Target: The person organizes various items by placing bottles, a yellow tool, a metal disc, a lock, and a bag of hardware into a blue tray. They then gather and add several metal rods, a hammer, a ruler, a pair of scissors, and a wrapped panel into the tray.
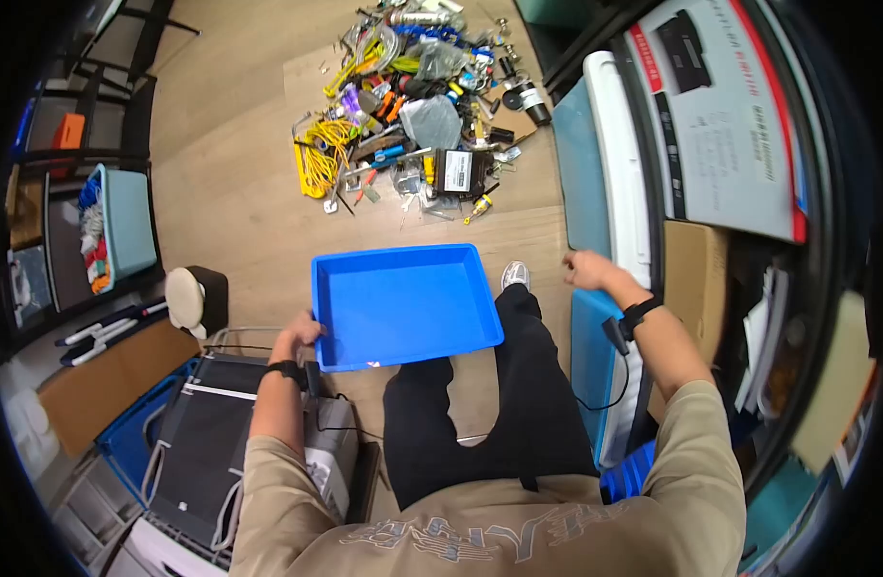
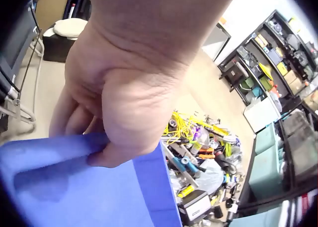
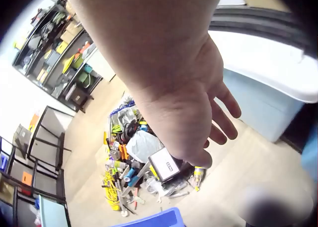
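Observation:
A shallow blue plastic tray (image 1: 403, 303) is in front of my legs in the head view, its floor bare apart from a small pale mark at the near rim. My left hand (image 1: 301, 332) grips its left side. Up close in the left wrist view, the thumb (image 2: 112, 156) lies inside the tray wall and the fingers go down behind it. My right hand (image 1: 589, 270) is off the tray, beside a lidded storage bin, with nothing in it. In the right wrist view its fingers (image 3: 223, 123) are loosely bent and spread.
Beyond the tray, a wide heap (image 1: 403, 115) of tools, yellow cord, plastic bags and small parts covers the floor. Pale-blue bins (image 1: 585, 163) with white lids line the right. A round-topped stool (image 1: 185, 300) and a folded dark chair-like frame (image 1: 206, 433) stand left.

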Tool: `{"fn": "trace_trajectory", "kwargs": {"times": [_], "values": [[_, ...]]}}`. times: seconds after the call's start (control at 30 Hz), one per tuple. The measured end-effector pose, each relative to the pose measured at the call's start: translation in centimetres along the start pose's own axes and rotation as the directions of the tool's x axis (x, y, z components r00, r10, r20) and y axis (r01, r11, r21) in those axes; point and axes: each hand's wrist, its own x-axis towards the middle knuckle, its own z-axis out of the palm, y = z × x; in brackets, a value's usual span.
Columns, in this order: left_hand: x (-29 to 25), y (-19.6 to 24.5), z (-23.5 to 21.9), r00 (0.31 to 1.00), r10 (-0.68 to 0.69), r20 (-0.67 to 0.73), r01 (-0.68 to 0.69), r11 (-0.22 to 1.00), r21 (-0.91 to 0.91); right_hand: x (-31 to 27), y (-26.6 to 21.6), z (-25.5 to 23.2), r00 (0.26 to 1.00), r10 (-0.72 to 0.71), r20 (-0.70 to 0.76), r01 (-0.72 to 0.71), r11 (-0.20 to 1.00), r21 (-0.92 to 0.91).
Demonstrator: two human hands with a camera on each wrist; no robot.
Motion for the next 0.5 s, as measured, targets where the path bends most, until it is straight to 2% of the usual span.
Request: {"fn": "trace_trajectory", "kwargs": {"times": [0.07, 0.1, 0.13, 0.17, 0.23, 0.3, 0.5], "values": [[-1.2, 0.1, 1.6, 1.000, -0.029, 0.007, 0.030, 0.995, -0.095, -1.9, 1.7, -2.3, 0.998, 0.011, -0.055, -0.017, 0.994, -0.106], [13.5, -1.5, -2.1, 0.996, -0.023, -0.090, 0.014, 0.994, -0.109, 13.4, 0.3, -3.6, 0.995, -0.011, -0.097, -0.007, 0.983, -0.185], [19.4, -4.9, -0.2, 0.988, 0.105, -0.114, -0.109, 0.994, -0.025, 16.0, 1.6, -3.1, 0.995, -0.006, -0.096, -0.015, 0.977, -0.214], [24.0, -6.5, 2.4, 0.962, 0.242, -0.123, -0.237, 0.970, 0.057, 18.3, 3.4, -2.6, 0.995, 0.006, -0.098, -0.030, 0.969, -0.244], [24.9, -4.0, 4.2, 0.955, 0.270, -0.125, -0.261, 0.962, 0.084, 24.1, 3.7, -1.9, 0.970, -0.116, -0.214, 0.012, 0.902, -0.431], [28.5, -3.1, 5.3, 0.953, 0.281, -0.113, -0.271, 0.958, 0.097, 29.7, 2.4, -1.7, 0.927, -0.206, -0.315, 0.042, 0.888, -0.457], [35.5, -3.5, 8.3, 0.929, 0.351, -0.117, -0.358, 0.933, -0.044, 44.5, -3.7, -0.8, 0.836, -0.265, -0.480, 0.028, 0.895, -0.446]]}}
